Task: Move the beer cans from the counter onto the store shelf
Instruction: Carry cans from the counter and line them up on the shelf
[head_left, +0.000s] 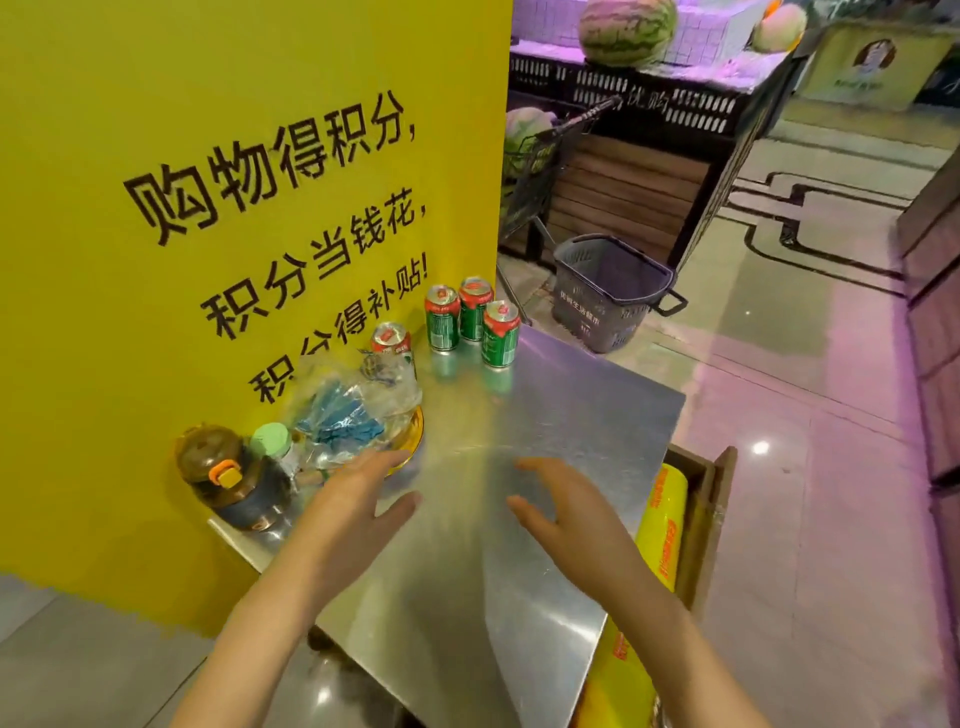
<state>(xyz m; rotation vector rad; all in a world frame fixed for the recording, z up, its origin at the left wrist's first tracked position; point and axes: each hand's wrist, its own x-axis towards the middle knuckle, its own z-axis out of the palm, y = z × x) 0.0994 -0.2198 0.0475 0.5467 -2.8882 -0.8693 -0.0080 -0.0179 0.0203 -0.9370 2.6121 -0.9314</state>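
Note:
Three green beer cans with red tops stand upright in a cluster at the far end of the steel counter (545, 415): one on the left (442, 318), one behind (475, 308), one on the right (501, 334). Another can (390, 340) stands further left, partly hidden by a clear plastic bag (353, 410). My left hand (358, 499) and my right hand (561, 509) hover over the near part of the counter, fingers spread, holding nothing, well short of the cans. No store shelf is clearly in view.
A yellow sign wall (234, 208) borders the counter's left side. Against it stand a brown bottle (234, 478) and a green-capped bottle (272, 441). Yellow film rolls (662, 530) lie in a box at the right. A grey basket (608, 291) sits on the floor beyond.

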